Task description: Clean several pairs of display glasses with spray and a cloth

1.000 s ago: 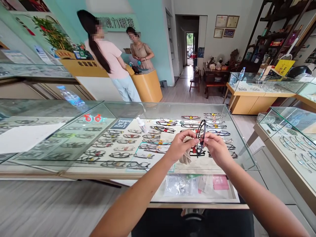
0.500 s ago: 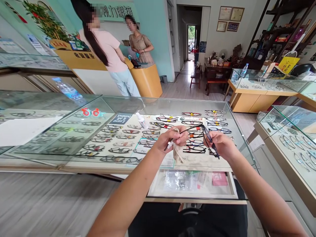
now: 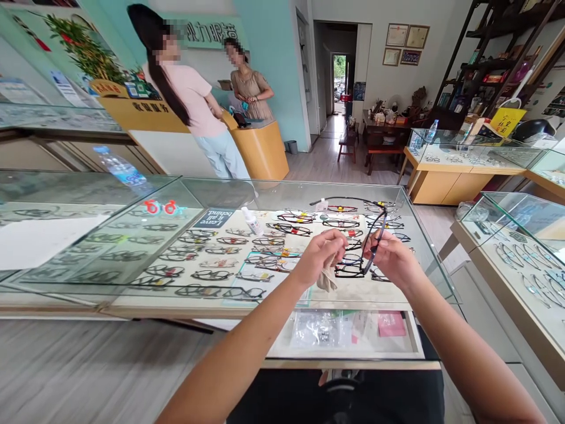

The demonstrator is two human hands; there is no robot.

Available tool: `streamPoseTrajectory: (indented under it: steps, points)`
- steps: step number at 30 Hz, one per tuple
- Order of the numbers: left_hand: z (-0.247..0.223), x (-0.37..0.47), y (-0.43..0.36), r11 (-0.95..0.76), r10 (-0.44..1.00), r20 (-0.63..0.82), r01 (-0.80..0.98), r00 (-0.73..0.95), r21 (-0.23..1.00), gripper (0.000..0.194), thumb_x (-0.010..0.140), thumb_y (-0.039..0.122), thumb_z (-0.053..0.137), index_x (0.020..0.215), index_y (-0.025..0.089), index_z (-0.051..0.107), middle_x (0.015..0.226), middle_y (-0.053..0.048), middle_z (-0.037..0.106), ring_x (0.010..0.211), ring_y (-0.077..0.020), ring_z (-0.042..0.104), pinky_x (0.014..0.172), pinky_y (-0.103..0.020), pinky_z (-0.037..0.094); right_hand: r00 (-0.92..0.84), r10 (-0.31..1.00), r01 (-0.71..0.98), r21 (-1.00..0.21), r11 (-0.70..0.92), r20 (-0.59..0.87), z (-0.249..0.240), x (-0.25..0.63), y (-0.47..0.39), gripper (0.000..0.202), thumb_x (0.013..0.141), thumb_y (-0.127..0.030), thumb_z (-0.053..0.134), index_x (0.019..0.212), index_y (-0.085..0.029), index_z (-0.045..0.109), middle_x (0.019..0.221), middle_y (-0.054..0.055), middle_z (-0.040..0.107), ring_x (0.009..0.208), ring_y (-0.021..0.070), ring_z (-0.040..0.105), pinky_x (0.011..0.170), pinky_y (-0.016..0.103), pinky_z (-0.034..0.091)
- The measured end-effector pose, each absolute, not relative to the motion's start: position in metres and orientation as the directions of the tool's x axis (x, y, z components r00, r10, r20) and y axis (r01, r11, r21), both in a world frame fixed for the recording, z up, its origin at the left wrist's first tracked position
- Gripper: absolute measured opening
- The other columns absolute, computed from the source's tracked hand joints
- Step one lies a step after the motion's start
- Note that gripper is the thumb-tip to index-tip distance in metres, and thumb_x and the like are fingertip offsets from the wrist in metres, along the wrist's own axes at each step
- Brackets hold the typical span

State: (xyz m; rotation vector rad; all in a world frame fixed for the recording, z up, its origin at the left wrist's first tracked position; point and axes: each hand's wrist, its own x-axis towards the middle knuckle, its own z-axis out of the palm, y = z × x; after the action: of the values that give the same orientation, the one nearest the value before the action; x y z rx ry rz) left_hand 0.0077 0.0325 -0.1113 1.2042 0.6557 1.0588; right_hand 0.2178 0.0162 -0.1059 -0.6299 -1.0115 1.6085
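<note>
A dark card inside the glass case reads "Leave it all behind." Wall sign: 力眼镜, after a partly hidden character. Yellow counter front: 收银服务. Lettering on a yellow bag is unclear.

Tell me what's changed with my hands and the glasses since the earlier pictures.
Your left hand has let go of the thin black eyeglasses, keeping the beige cloth; the freed temple arm now sits higher in view. Your right hand still holds them. The white bottle stayed put.

Four frames hang on the far wall, left of tall dark shelves.
</note>
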Motion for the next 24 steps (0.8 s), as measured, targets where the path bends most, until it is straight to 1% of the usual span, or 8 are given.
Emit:
streamPoseTrajectory:
  steps: [2, 4, 6, 8, 11, 16, 21, 24]
  points:
    - [-0.116, 0.013, 0.027, -0.038, 0.917, 0.13, -0.24, 0.378, 0.97, 0.05, 0.075, 0.062, 0.09, 0.082, 0.017, 0.069, 0.059, 0.003, 0.059, 0.048, -0.0067, 0.04, 0.045, -0.02, 0.027, -0.284, 0.953, -0.515, -0.855, -0.06, 0.103, -0.108, 0.217, 0.016, 0.022, 0.073, -0.037, 0.089, 0.082, -0.024, 0.074, 0.085, 0.004, 0.073, 0.081, 0.0186, 0.063, 0.074, 0.031, 0.051]
    - [-0.118, 0.018, 0.022, -0.101, 0.926, 0.155, -0.17, 0.344, 0.98, 0.044, 0.076, 0.056, 0.091, 0.082, 0.018, 0.07, 0.064, 0.003, 0.061, 0.053, -0.0081, 0.048, 0.05, -0.021, 0.035, -0.297, 0.949, -0.518, -0.853, -0.067, 0.106, -0.109, 0.216, 0.016, 0.02, 0.074, -0.037, 0.088, 0.084, -0.024, 0.077, 0.09, 0.005, 0.076, 0.082, 0.0189, 0.064, 0.075, 0.032, 0.051]
    - [-0.119, 0.021, 0.02, -0.148, 0.932, 0.179, -0.119, 0.316, 0.982, 0.041, 0.076, 0.053, 0.09, 0.081, 0.018, 0.07, 0.068, 0.002, 0.062, 0.059, -0.0096, 0.054, 0.057, -0.022, 0.044, -0.308, 0.945, -0.522, -0.85, -0.069, 0.112, -0.11, 0.215, 0.016, 0.019, 0.076, -0.038, 0.088, 0.085, -0.024, 0.078, 0.093, 0.005, 0.077, 0.081, 0.0186, 0.064, 0.075, 0.033, 0.052]
    - [-0.118, 0.023, 0.019, -0.158, 0.933, 0.183, -0.105, 0.311, 0.982, 0.041, 0.076, 0.053, 0.089, 0.078, 0.018, 0.068, 0.071, 0.002, 0.064, 0.061, -0.0103, 0.056, 0.06, -0.024, 0.047, -0.316, 0.942, -0.518, -0.853, -0.068, 0.117, -0.111, 0.214, 0.016, 0.019, 0.077, -0.038, 0.087, 0.086, -0.024, 0.079, 0.097, 0.005, 0.078, 0.081, 0.0187, 0.064, 0.077, 0.034, 0.053]
    - [-0.118, 0.023, 0.02, -0.162, 0.936, 0.179, -0.081, 0.303, 0.983, 0.044, 0.076, 0.057, 0.088, 0.076, 0.019, 0.066, 0.07, 0.001, 0.065, 0.059, -0.0111, 0.056, 0.059, -0.025, 0.047, -0.326, 0.937, -0.503, -0.862, -0.059, 0.127, -0.113, 0.212, 0.015, 0.02, 0.079, -0.039, 0.086, 0.089, -0.023, 0.079, 0.105, 0.007, 0.08, 0.084, 0.0201, 0.067, 0.081, 0.038, 0.055]
    - [-0.118, 0.021, 0.021, -0.159, 0.95, 0.168, -0.057, 0.264, 0.986, 0.044, 0.078, 0.058, 0.087, 0.075, 0.02, 0.064, 0.058, 0.001, 0.064, 0.054, -0.0121, 0.053, 0.055, -0.025, 0.042, -0.318, 0.937, -0.497, -0.867, -0.034, 0.146, -0.114, 0.211, 0.014, 0.02, 0.08, -0.041, 0.086, 0.089, -0.025, 0.078, 0.113, 0.007, 0.082, 0.086, 0.021, 0.068, 0.083, 0.039, 0.055]
    - [-0.116, 0.019, 0.023, -0.135, 0.974, 0.148, -0.084, 0.174, 0.987, 0.044, 0.077, 0.056, 0.086, 0.072, 0.021, 0.06, 0.057, 0.001, 0.066, 0.048, -0.0094, 0.045, 0.05, -0.023, 0.035, -0.271, 0.954, -0.496, -0.868, -0.026, 0.126, -0.112, 0.214, 0.014, 0.025, 0.078, -0.042, 0.091, 0.087, -0.027, 0.075, 0.112, 0.006, 0.082, 0.088, 0.0201, 0.067, 0.079, 0.035, 0.052]
    - [-0.117, 0.018, 0.028, -0.12, 0.985, 0.134, -0.123, 0.108, 0.985, 0.043, 0.078, 0.057, 0.083, 0.075, 0.022, 0.059, 0.058, 0.001, 0.066, 0.047, -0.0083, 0.041, 0.049, -0.023, 0.032, -0.234, 0.965, -0.498, -0.867, -0.014, 0.12, -0.113, 0.216, 0.017, 0.028, 0.076, -0.044, 0.094, 0.087, -0.027, 0.074, 0.11, 0.005, 0.082, 0.09, 0.0202, 0.066, 0.078, 0.034, 0.05]
